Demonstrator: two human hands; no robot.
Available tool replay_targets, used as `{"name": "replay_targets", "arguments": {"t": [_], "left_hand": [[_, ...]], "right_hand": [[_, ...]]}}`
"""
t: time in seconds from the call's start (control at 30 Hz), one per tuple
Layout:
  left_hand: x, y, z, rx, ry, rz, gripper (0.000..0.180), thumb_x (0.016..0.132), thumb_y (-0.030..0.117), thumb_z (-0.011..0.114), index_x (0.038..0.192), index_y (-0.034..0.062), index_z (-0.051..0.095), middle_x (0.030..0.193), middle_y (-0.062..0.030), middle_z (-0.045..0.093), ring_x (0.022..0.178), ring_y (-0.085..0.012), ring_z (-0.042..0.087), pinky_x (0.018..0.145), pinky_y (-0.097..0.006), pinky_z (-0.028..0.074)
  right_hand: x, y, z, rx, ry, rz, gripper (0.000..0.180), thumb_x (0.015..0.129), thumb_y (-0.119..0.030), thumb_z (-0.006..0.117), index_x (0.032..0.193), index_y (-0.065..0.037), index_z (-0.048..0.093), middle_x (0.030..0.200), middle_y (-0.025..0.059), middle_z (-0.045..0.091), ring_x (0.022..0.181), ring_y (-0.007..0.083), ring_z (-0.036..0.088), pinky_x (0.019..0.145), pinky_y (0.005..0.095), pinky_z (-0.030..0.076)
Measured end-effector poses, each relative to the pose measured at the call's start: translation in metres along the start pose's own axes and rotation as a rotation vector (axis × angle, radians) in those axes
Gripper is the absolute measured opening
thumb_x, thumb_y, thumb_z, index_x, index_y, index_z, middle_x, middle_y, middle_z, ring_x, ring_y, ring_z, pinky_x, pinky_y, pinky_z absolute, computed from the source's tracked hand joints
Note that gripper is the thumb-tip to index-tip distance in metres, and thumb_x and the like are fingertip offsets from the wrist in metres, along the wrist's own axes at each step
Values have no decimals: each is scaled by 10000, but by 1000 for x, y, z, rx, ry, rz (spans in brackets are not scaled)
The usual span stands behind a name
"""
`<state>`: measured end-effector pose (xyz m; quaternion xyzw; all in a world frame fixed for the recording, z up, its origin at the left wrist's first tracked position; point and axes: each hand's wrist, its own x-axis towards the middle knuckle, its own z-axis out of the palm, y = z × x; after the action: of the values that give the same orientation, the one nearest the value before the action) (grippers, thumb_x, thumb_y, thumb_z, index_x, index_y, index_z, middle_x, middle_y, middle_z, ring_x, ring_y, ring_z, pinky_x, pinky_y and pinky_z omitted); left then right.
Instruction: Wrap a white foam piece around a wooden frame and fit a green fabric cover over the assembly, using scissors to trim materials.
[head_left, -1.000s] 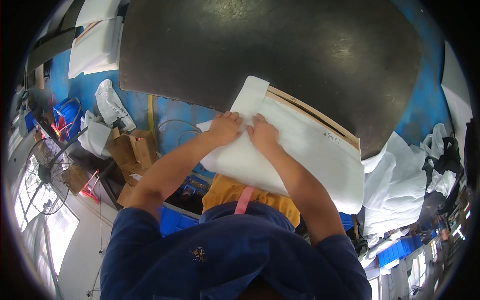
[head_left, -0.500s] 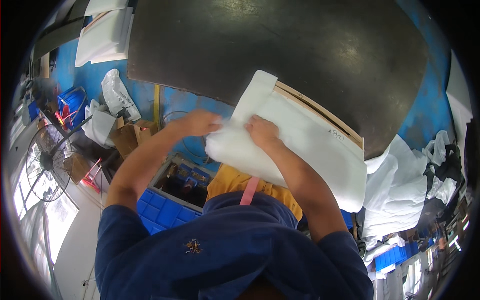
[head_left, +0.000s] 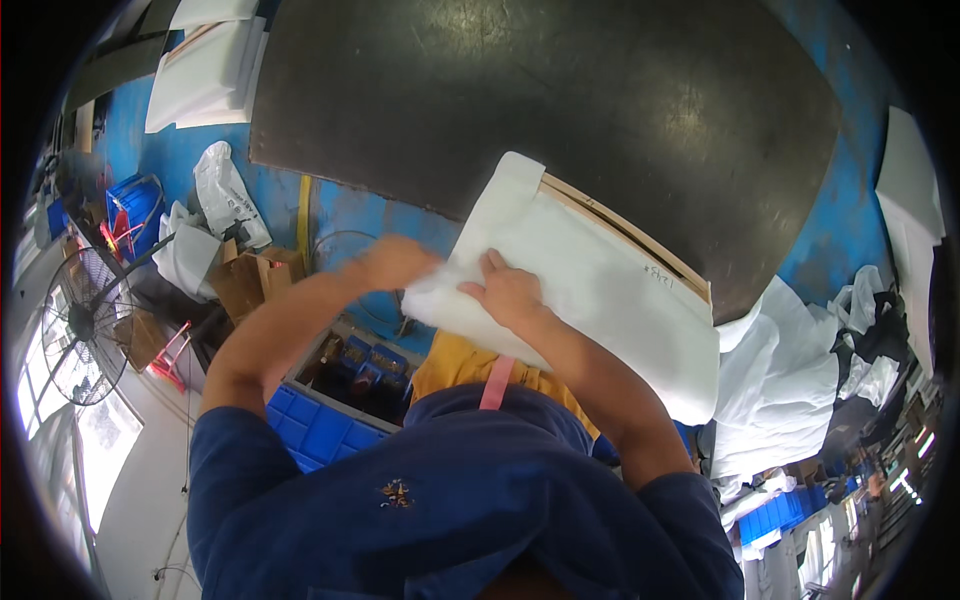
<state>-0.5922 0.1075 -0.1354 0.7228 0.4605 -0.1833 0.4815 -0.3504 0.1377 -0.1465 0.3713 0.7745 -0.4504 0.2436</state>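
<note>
A flat wooden-framed panel wrapped in white foam sheet (head_left: 600,300) lies tilted at the near edge of the dark worktop (head_left: 540,100). Bare wood strips (head_left: 630,235) show along its far side. My right hand (head_left: 510,295) presses on the foam near its left end, thumb and fingers apart. At the left edge of the wrap is my left hand (head_left: 395,265), smeared by motion. Its fingertips meet the foam's edge, but whether they grip it cannot be made out.
Wrapped panels (head_left: 205,75) are stacked at the far left. A plastic bag (head_left: 230,195) and cardboard boxes (head_left: 255,275) lie left of the worktop, with a fan (head_left: 82,320) beyond. Below my left arm sits a blue crate (head_left: 330,425). White sheeting (head_left: 775,380) is heaped at right.
My left hand has moved slightly down along the wrap's left edge. The right hand has shifted a little left and nearer, its fingers spread wider. The whole view has turned slightly.
</note>
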Motion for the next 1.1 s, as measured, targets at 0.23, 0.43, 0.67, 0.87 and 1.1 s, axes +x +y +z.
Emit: {"name": "replay_targets", "arguments": {"t": [0.23,0.43,0.67,0.87,1.1], "left_hand": [[-57,-105,26,310,48,-532,175,882,119,523,1040,98,594,851,-154,667,803,-391,656,672,-501,516],[-28,-63,-12,-36,741,-562,386,850,55,531,1232,106,504,1051,-166,619,957,-393,629,783,-482,519],[130,130,-20,-1712,617,-219,536,992,422,514,1399,74,476,1372,-82,516,1206,-164,491,1108,-317,305],[158,65,-5,-532,928,-277,340,930,255,549,1213,70,578,1209,-204,580,1174,-300,544,933,-402,473],[154,40,44,-162,162,-262,281,946,225,445,1099,76,627,978,-196,680,965,-353,650,834,-468,508]], "right_hand": [[0,-4,-5,-13,-25,41,716,945,-575,430,1371,1,445,1483,142,401,1052,299,646,818,398,535],[-16,-5,-19,136,208,-98,723,953,-566,420,1389,10,424,1422,157,474,1091,335,619,851,391,519],[-7,49,-26,1154,400,370,535,992,-423,444,1325,-10,507,1242,210,610,1178,302,577,938,358,459],[-4,122,-29,1215,523,329,358,950,-238,491,1241,-58,598,1126,185,670,1103,290,619,935,358,467],[37,84,2,353,-68,222,373,891,-277,550,1211,-107,638,1095,162,683,1056,333,633,915,425,492]]}}
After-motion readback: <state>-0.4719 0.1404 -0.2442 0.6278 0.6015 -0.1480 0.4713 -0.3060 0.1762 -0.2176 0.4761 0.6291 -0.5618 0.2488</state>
